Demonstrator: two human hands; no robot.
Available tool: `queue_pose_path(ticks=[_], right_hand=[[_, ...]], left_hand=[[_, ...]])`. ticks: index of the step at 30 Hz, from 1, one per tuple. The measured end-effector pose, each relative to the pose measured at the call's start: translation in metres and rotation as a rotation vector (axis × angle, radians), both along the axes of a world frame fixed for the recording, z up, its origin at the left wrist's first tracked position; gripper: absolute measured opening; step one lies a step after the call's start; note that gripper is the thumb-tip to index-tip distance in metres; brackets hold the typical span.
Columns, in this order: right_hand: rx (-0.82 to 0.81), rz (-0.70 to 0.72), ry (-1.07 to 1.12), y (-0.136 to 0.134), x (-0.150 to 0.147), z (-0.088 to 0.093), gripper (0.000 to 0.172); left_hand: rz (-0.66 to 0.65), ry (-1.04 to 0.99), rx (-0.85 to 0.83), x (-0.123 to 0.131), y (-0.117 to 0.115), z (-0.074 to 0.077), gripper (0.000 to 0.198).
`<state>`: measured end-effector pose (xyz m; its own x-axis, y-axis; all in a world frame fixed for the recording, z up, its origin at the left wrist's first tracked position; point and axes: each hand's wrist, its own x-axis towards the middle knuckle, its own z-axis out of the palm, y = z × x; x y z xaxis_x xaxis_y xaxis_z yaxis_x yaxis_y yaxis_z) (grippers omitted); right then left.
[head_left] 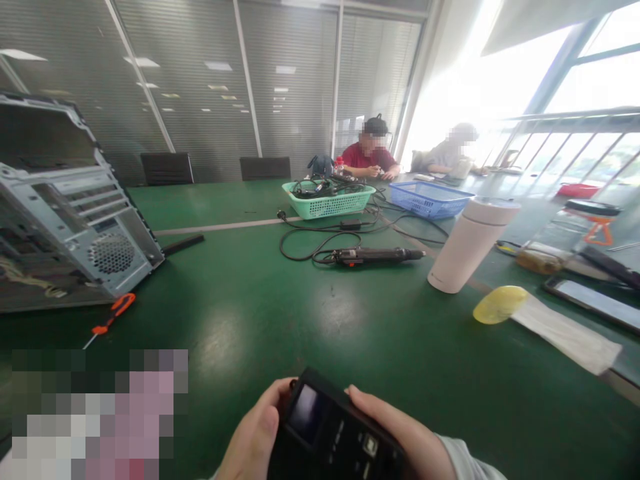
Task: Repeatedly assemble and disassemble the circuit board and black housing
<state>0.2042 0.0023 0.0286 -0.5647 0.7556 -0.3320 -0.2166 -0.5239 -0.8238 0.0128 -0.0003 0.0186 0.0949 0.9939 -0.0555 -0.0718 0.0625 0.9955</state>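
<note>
A black handheld box with a small screen and buttons [333,427] is held low over the near edge of the green table [240,320]. My left hand [255,427] wraps its left side, thumb along the edge near the screen. On the opposite side, my right hand [400,420] grips the box, its fingertips by the top edge. The lower part of the box runs out of view. Beyond the hands lies a black electric screwdriver [373,257] with a cable attached.
An open metal computer case [110,220] stands left, an orange-handled tool [117,310] before it. A green basket of cables [330,205], a blue basket [430,200], a pale tumbler [470,247] and a phone [595,300] occupy the right and back. Two people sit beyond.
</note>
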Motion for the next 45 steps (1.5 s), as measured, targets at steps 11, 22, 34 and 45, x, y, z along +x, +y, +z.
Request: queue_pose_path(ticks=[11, 22, 34, 45], right_hand=[[-0.061, -0.114, 0.017, -0.003, 0.001, 0.0, 0.056], [1.291, -0.324, -0.701, 0.002, 0.024, -0.012, 0.047], [1.283, -0.352, -0.646, 0.0, 0.023, -0.004, 0.045], [0.971, -0.343, -0.668, -0.008, 0.024, -0.015, 0.057]], left_hand=[[0.048, 0.066, 0.093, -0.005, 0.009, -0.029, 0.052], [0.041, 0.296, 0.397, -0.002, -0.004, -0.017, 0.03], [-0.05, 0.344, 0.403, -0.009, 0.002, -0.013, 0.022], [0.084, 0.015, 0.17, 0.004, -0.009, -0.001, 0.026]])
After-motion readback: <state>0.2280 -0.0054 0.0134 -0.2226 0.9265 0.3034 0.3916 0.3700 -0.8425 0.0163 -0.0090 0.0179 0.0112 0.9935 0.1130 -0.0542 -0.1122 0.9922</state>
